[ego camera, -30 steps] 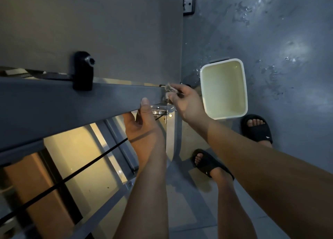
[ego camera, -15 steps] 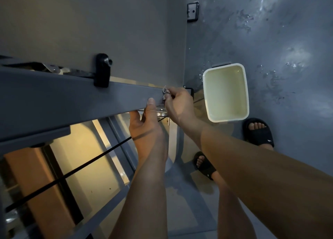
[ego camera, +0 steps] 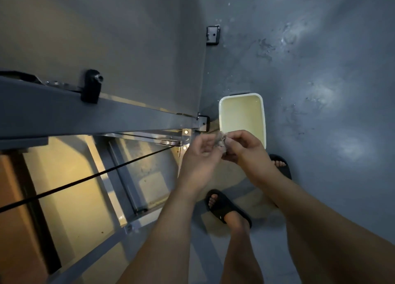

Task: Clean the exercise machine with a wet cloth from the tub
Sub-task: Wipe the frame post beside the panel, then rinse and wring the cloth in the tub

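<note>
Cloth [ego camera: 220,143], apparently bunched, near tub [ego camera: 241,95] and pulley [ego camera: 171,143]

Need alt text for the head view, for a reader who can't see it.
The left hand and right hand pinch a crumpled cloth between them, beside the beam end of the exercise machine. A cream tub stands on the floor beyond.

The cloth [ego camera: 221,143] is held between the left hand [ego camera: 201,153] and right hand [ego camera: 245,149], just off the beam [ego camera: 85,121] end. The tub [ego camera: 241,112] is sat on the floor at 1 o'clock from them. The beam's run off toward 9, with the cable [ego camera: 85,179] slung below it. Sandals are planted at 6 [ego camera: 222,206] and 3 [ego camera: 282,164].
</note>
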A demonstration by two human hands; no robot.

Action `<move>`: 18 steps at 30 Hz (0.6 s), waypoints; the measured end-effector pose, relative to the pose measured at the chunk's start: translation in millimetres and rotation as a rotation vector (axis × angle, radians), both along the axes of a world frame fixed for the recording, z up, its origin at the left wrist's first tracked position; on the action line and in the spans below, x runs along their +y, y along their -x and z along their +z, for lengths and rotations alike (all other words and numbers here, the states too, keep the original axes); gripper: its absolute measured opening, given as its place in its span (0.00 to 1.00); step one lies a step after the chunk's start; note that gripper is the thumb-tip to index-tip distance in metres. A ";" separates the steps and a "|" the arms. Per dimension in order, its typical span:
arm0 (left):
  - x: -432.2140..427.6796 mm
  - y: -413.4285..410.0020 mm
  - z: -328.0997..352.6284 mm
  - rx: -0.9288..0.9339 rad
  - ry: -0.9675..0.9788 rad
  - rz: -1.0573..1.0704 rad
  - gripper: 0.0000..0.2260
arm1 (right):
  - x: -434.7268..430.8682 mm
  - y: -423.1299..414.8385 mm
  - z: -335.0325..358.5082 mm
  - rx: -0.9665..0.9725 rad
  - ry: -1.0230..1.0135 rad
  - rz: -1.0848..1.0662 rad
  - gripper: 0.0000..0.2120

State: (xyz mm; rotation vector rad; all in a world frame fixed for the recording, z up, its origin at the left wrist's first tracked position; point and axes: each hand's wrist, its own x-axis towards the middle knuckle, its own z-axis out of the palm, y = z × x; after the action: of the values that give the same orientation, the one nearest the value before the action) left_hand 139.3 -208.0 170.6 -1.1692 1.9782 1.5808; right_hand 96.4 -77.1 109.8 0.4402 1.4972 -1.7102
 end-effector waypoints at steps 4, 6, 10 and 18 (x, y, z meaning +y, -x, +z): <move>30.1 5.0 -28.5 -0.074 0.060 -0.187 0.08 | 32.2 1.5 -17.8 -0.034 -0.032 0.004 0.08; 36.6 7.2 -38.1 -0.090 0.092 -0.202 0.06 | 44.3 4.9 -24.9 -0.037 -0.061 0.036 0.04; 42.8 5.3 -49.9 -0.081 0.090 -0.086 0.02 | 65.8 16.2 -41.9 0.028 -0.244 0.070 0.07; 36.7 17.3 -82.7 -0.028 -0.163 0.245 0.09 | 78.0 47.2 -95.8 0.075 -0.279 0.124 0.08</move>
State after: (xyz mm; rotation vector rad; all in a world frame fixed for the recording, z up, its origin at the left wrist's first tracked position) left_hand 122.0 -171.3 87.9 -1.4008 1.7035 1.7949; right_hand 49.2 0.9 14.0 0.4209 1.7897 -1.4411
